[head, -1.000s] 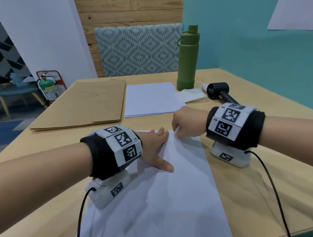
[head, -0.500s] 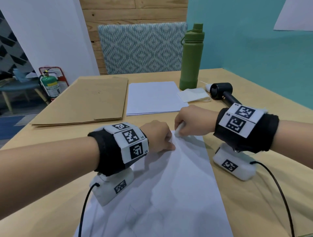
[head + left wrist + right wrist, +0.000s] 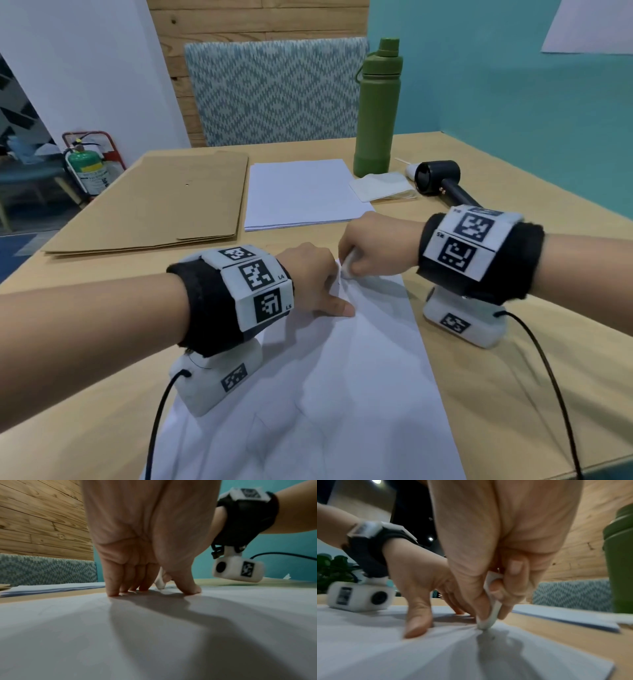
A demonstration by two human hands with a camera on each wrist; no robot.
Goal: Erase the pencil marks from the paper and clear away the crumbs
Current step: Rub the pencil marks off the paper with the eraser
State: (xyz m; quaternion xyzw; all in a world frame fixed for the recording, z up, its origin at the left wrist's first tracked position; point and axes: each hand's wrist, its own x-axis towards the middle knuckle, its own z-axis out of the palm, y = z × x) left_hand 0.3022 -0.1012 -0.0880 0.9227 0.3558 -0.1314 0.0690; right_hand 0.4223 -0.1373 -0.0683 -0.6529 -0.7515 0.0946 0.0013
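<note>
A white sheet of paper (image 3: 342,394) with faint pencil lines lies on the wooden table in front of me. My right hand (image 3: 370,246) pinches a white eraser (image 3: 347,265) (image 3: 491,616) and presses its tip onto the paper's far edge, where the sheet wrinkles. My left hand (image 3: 315,281) sits just left of it, fingertips (image 3: 111,592) and thumb (image 3: 416,626) pressing the sheet down. A few dark crumbs (image 3: 493,637) lie under the eraser.
Beyond the hands lie a stack of white paper (image 3: 301,192), brown folders (image 3: 161,202), a folded cloth (image 3: 380,186), a green bottle (image 3: 376,109) and a black handheld blower (image 3: 442,181). A patterned chair back (image 3: 274,89) stands behind the table.
My left hand went from lying flat with spread fingers to arched, propped on fingertips and thumb. The right hand with the eraser stays at the paper's far edge, making small rubbing shifts.
</note>
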